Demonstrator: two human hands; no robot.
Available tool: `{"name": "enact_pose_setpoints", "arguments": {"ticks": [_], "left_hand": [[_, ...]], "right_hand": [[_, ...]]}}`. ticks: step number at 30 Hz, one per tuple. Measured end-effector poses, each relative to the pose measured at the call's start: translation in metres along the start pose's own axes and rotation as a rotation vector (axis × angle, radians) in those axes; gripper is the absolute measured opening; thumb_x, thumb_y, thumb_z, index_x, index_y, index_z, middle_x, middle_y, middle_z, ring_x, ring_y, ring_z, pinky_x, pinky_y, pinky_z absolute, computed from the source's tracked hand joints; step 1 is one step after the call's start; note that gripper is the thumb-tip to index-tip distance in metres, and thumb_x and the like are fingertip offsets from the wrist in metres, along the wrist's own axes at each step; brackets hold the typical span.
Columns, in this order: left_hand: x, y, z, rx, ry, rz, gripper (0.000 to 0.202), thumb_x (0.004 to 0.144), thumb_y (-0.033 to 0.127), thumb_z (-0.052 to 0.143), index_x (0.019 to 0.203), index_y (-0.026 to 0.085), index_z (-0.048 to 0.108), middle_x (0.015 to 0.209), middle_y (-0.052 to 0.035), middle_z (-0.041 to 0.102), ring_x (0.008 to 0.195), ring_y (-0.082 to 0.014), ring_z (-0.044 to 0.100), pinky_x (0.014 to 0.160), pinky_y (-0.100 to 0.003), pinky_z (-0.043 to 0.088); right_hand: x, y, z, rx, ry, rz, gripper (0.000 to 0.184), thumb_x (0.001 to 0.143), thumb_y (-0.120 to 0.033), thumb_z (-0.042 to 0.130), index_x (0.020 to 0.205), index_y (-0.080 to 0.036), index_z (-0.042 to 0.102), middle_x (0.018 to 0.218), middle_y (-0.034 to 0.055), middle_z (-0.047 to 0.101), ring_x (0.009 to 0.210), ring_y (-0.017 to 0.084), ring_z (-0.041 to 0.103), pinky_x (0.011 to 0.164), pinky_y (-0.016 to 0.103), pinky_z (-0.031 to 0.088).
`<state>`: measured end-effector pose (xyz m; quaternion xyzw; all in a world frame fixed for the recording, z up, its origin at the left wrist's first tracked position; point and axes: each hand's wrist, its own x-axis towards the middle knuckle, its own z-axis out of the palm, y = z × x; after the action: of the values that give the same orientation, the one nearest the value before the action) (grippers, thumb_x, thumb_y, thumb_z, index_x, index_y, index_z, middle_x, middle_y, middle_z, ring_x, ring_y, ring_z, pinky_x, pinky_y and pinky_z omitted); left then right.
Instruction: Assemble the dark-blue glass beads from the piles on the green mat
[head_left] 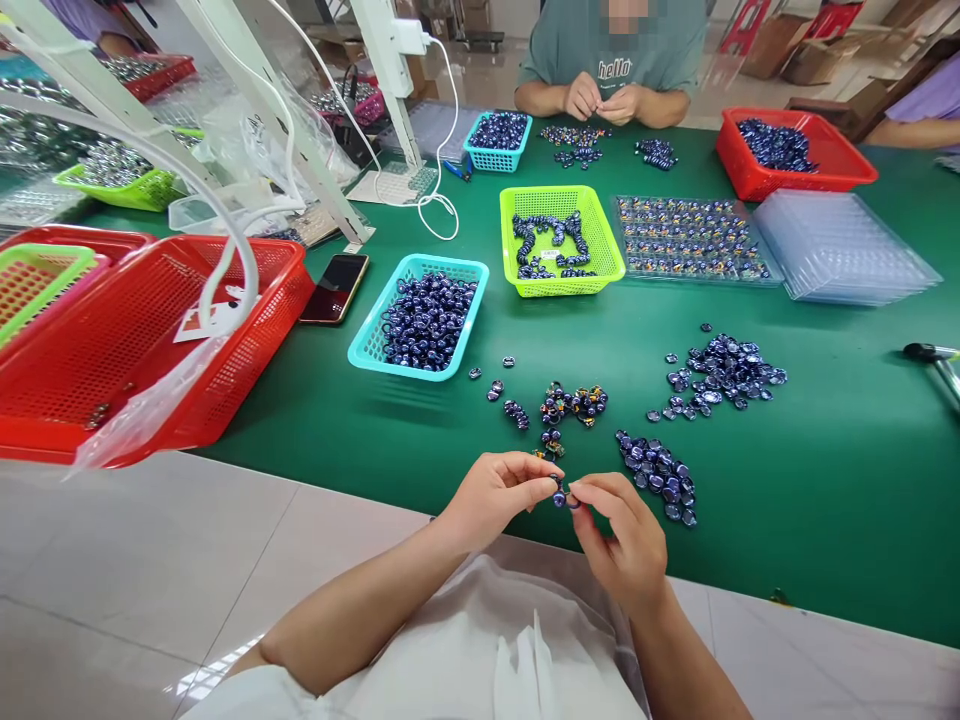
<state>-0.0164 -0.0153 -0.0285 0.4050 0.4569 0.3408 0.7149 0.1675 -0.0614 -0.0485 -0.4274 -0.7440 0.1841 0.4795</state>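
Observation:
My left hand [499, 490] and my right hand [626, 540] meet at the near edge of the green table [825, 480], both pinching a small shiny dark-blue part [561, 493] between fingertips. Just beyond the hands lie small clusters of joined blue parts [574, 402] with coloured bits. A loose pile of blue pieces [658, 470] sits right of my hands, and a bigger pile [720, 372] lies farther right. A teal basket [420, 315] full of blue parts stands to the left.
A lime basket [561, 240], filled clear tray [690, 240] and stack of clear trays [844, 245] sit mid-table. Red baskets [135, 340] and a phone [336, 287] lie left. Across the table a person's hands [604, 100] work by a teal basket [498, 140]; a red basket [795, 150] stands right.

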Motion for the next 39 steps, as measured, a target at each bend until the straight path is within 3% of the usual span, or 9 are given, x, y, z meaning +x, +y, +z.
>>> {"name": "enact_pose_setpoints", "arguments": {"ticks": [10, 17, 23, 30, 34, 39], "left_hand": [[-0.008, 0.003, 0.003, 0.042, -0.024, 0.171, 0.019, 0.075, 0.028, 0.080, 0.091, 0.018, 0.082, 0.084, -0.0077, 0.075, 0.077, -0.0182, 0.068, 0.072, -0.028, 0.054], [-0.008, 0.001, -0.002, 0.286, -0.005, 0.331, 0.018, 0.082, 0.024, 0.072, 0.096, 0.017, 0.082, 0.082, -0.0096, 0.076, 0.074, -0.0186, 0.067, 0.069, -0.029, 0.053], [-0.008, -0.001, -0.002, 0.354, -0.008, 0.423, 0.019, 0.086, 0.024, 0.070, 0.100, 0.017, 0.080, 0.083, -0.0100, 0.077, 0.073, -0.0182, 0.067, 0.068, -0.029, 0.054], [-0.008, -0.005, -0.001, 0.431, -0.008, 0.690, 0.024, 0.089, 0.014, 0.065, 0.108, 0.021, 0.077, 0.083, -0.0086, 0.078, 0.075, -0.0176, 0.067, 0.070, -0.030, 0.054], [-0.010, -0.004, 0.001, 0.459, 0.015, 0.690, 0.023, 0.088, 0.016, 0.065, 0.107, 0.022, 0.078, 0.083, -0.0090, 0.078, 0.074, -0.0184, 0.068, 0.070, -0.031, 0.054], [-0.011, -0.005, 0.004, 0.459, 0.029, 0.665, 0.020, 0.090, 0.018, 0.064, 0.105, 0.021, 0.078, 0.083, -0.0096, 0.078, 0.072, -0.0176, 0.067, 0.068, -0.030, 0.054]], "right_hand": [[0.001, -0.006, 0.000, 0.025, -0.010, 0.048, 0.048, 0.087, 0.001, 0.058, 0.126, -0.027, 0.061, 0.098, 0.0063, 0.065, 0.085, 0.018, 0.062, 0.070, 0.034, 0.053], [0.002, -0.007, 0.004, -0.006, 0.028, 0.072, 0.043, 0.087, 0.000, 0.059, 0.122, -0.026, 0.064, 0.097, 0.0057, 0.067, 0.084, 0.018, 0.064, 0.069, 0.032, 0.053], [0.001, -0.009, 0.007, -0.018, 0.063, 0.090, 0.041, 0.088, -0.001, 0.059, 0.120, -0.025, 0.066, 0.097, 0.0052, 0.068, 0.084, 0.017, 0.065, 0.070, 0.031, 0.054], [0.004, -0.016, 0.011, 0.024, 0.107, 0.234, 0.026, 0.089, -0.007, 0.058, 0.108, -0.023, 0.068, 0.092, 0.0038, 0.068, 0.081, 0.015, 0.066, 0.066, 0.027, 0.054], [0.006, -0.019, 0.011, 0.080, 0.072, 0.386, 0.013, 0.091, -0.014, 0.058, 0.095, -0.022, 0.067, 0.084, 0.0026, 0.067, 0.071, 0.015, 0.064, 0.060, 0.026, 0.052], [0.005, -0.019, 0.011, 0.126, 0.048, 0.406, 0.014, 0.091, -0.013, 0.056, 0.093, -0.022, 0.066, 0.083, 0.0023, 0.066, 0.072, 0.015, 0.063, 0.062, 0.026, 0.051]]}}
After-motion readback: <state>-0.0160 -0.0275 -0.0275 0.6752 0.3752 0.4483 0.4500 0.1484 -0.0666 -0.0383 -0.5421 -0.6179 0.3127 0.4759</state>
